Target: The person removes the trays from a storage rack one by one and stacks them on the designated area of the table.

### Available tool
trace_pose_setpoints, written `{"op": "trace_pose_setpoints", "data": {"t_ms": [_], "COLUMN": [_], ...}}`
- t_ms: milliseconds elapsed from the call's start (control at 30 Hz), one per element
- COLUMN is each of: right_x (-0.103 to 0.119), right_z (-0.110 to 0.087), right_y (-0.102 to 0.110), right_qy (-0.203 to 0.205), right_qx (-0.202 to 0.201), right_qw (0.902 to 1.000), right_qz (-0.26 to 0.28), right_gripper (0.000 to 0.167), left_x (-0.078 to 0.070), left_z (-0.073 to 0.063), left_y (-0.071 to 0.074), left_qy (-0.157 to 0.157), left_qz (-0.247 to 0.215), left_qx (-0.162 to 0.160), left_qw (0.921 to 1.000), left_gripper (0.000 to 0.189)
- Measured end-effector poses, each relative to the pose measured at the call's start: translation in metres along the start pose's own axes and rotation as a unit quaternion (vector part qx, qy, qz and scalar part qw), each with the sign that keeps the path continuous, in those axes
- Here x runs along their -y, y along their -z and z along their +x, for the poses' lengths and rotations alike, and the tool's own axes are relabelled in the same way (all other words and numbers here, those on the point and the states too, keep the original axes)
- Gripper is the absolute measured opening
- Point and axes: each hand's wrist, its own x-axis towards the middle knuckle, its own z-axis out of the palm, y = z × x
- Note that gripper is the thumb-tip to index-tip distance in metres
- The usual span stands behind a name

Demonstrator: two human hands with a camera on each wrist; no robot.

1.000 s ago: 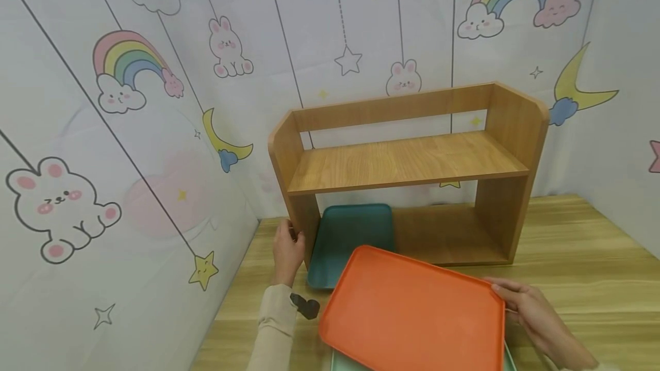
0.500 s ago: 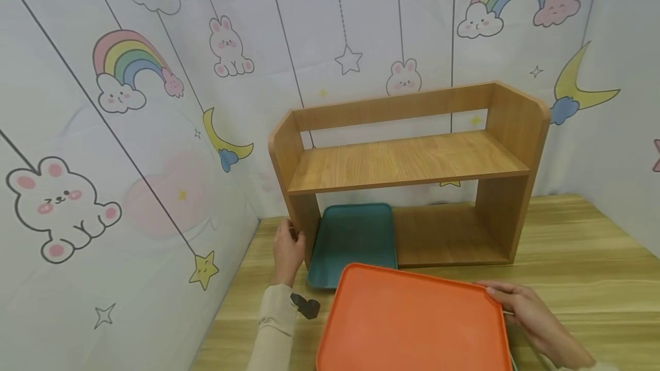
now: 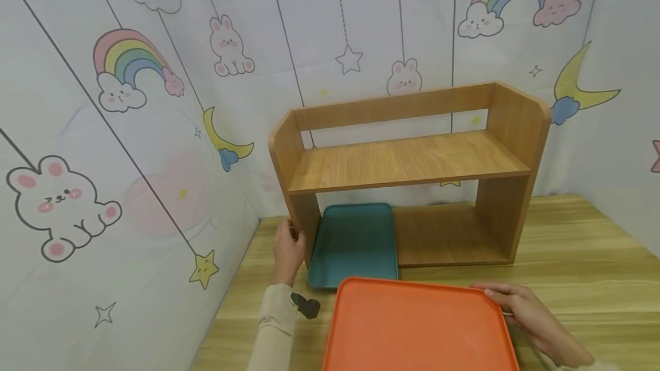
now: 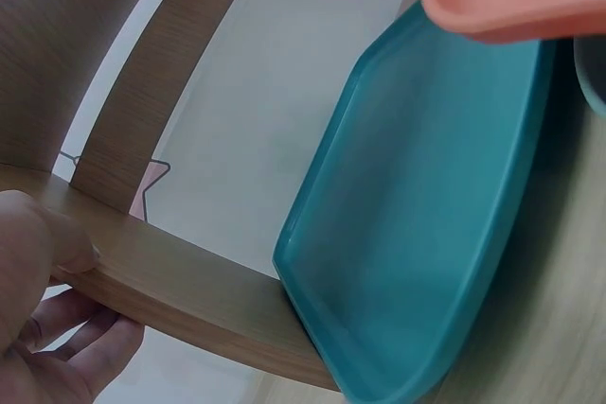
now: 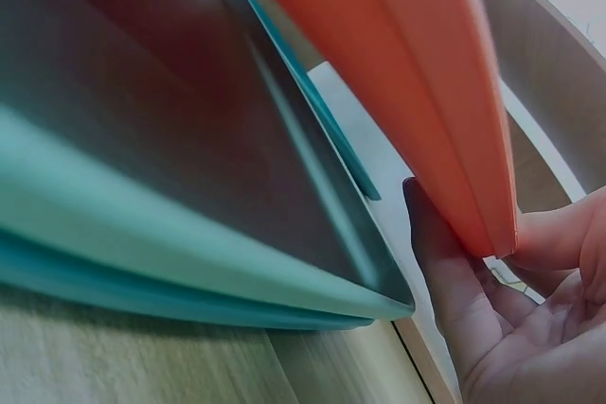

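Note:
My left hand [image 3: 289, 249] grips the left side panel of a wooden desktop shelf [image 3: 407, 160], thumb on one face and fingers on the other in the left wrist view. A teal tray [image 3: 356, 245] lies in the shelf's lower compartment at the left, its front end sticking out. By its far right corner, my right hand [image 3: 528, 314] holds an orange tray [image 3: 420, 325], thumb above and fingers below. Beneath that tray, the right wrist view shows a light green tray [image 5: 142, 201] stacked on another teal tray [image 5: 189, 307] on the table; the head view hides both.
The wood-grain table [image 3: 582, 268] extends right of the shelf. A patterned white wall covering [image 3: 170, 199] stands close on the left and behind. A small black object [image 3: 305, 306] sits at my left wrist.
The orange tray has turned straighter and moved toward me, covering the light green tray and exposing more of the teal tray. My right hand shifted slightly left with it; my left hand stayed put.

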Motion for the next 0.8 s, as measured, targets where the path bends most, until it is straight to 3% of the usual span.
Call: {"op": "trace_pose_setpoints", "data": {"t_ms": [533, 800], "right_x": [-0.0027, -0.0029], "right_z": [0.0028, 0.0049], "right_y": [0.0016, 0.0047], "right_qy": [-0.008, -0.019], "right_qx": [0.028, 0.015], "right_qw": [0.9996, 0.9991], "right_qz": [0.0, -0.035], "right_gripper": [0.036, 0.043], "left_x": [0.0028, 0.0014], "left_z": [0.001, 0.0004], "left_y": [-0.0009, 0.0002], "left_qy": [-0.009, -0.001], "left_qz": [-0.003, -0.002], "left_qx": [-0.003, 0.007], "left_qw": [0.9999, 1.0], "left_gripper": [0.019, 0.02]}}
